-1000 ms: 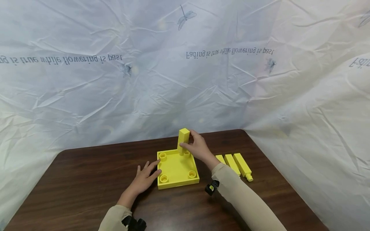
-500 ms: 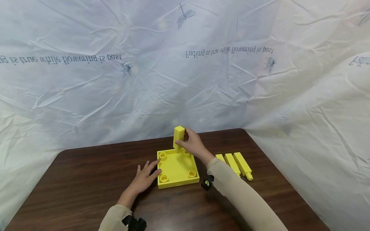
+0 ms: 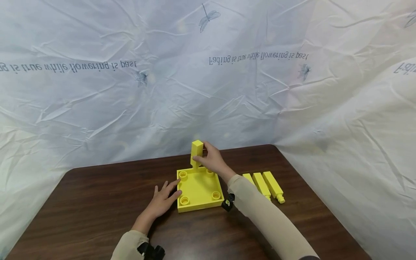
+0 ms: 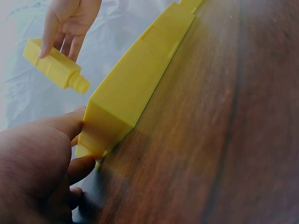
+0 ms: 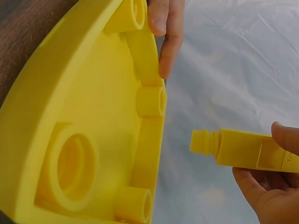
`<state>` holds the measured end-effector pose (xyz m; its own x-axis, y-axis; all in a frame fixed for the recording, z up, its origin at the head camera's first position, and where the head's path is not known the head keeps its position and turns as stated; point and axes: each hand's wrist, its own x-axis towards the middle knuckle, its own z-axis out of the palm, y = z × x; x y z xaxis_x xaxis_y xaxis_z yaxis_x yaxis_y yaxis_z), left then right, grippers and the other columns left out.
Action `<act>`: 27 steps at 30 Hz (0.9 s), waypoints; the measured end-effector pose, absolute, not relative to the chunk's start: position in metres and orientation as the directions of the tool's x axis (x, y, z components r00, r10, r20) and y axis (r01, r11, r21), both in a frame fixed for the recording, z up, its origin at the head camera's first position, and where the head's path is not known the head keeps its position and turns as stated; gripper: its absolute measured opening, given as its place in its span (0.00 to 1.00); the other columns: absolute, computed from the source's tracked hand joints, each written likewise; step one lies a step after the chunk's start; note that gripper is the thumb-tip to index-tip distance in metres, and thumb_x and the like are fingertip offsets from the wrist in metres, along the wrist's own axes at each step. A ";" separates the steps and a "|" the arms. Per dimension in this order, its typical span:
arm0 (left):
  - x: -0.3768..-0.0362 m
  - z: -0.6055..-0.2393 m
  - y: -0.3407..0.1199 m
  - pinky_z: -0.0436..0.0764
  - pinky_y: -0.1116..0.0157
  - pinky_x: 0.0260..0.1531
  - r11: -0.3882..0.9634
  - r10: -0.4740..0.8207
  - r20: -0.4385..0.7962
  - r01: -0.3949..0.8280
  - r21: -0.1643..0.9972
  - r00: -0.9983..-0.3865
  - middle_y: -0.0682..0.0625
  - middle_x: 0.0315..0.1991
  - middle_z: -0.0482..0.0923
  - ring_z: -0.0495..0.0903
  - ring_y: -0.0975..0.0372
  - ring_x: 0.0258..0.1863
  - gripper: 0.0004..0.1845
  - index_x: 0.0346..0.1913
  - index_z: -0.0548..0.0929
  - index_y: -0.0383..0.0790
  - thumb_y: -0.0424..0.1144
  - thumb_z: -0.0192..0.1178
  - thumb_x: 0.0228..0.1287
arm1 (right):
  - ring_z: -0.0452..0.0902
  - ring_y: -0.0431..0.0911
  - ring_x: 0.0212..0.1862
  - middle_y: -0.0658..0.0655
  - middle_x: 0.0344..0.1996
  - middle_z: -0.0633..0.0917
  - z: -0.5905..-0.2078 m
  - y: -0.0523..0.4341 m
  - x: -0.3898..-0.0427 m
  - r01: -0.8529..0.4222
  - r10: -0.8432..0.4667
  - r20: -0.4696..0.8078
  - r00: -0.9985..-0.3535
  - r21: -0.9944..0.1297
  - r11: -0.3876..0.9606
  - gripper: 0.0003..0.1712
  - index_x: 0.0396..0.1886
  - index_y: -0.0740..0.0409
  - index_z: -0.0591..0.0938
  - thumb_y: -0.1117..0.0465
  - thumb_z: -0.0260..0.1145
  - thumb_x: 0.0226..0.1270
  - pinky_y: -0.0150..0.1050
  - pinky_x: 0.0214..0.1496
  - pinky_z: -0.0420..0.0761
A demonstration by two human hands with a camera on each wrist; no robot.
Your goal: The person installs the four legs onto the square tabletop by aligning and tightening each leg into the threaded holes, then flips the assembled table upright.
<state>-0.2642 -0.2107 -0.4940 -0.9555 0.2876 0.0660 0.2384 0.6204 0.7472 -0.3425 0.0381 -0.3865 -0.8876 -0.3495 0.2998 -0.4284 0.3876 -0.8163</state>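
Notably, your right hand (image 3: pixel 213 160) pinches the bar (image 3: pixel 196 150) with its peg (image 5: pixel 204 142) downward, presumably to suit the tray (image 3: pixel 199 191); your left hand (image 3: pixel 161 202), fingers (image 3: pixel 172 185) extended, touches the tray's edge, likely steadying it.

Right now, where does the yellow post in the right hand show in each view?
Head: the yellow post, upright, just below centre, in the right hand.
Left wrist: the post, upper left, ridged end pointing down and right.
Right wrist: the post, right of centre, ridged end pointing left.
Shared landmark: the yellow tray.
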 end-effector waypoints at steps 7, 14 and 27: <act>-0.265 -0.494 -0.211 0.22 0.34 0.75 0.618 0.288 0.059 0.232 0.751 -0.956 0.37 0.81 0.60 0.40 0.38 0.84 0.35 0.84 0.61 0.45 0.56 0.51 0.85 | 0.83 0.54 0.56 0.61 0.57 0.82 -0.395 0.028 -0.347 -0.439 -0.368 0.298 -0.881 -0.804 0.401 0.35 0.77 0.60 0.69 0.60 0.71 0.76 0.48 0.54 0.86; -0.265 -0.493 -0.211 0.22 0.33 0.74 0.619 0.288 0.064 0.237 0.748 -0.955 0.37 0.81 0.60 0.40 0.38 0.84 0.35 0.84 0.62 0.44 0.56 0.50 0.85 | 0.82 0.56 0.56 0.61 0.58 0.81 -0.397 0.017 -0.349 -0.445 -0.390 0.289 -0.874 -0.799 0.406 0.36 0.78 0.61 0.68 0.60 0.71 0.76 0.48 0.54 0.86; -0.265 -0.493 -0.212 0.23 0.31 0.73 0.620 0.296 0.084 0.258 0.741 -0.952 0.35 0.80 0.61 0.41 0.36 0.83 0.34 0.83 0.63 0.44 0.56 0.50 0.85 | 0.82 0.56 0.57 0.61 0.59 0.81 -0.403 -0.001 -0.350 -0.436 -0.399 0.280 -0.873 -0.815 0.382 0.35 0.77 0.61 0.69 0.61 0.71 0.76 0.46 0.54 0.87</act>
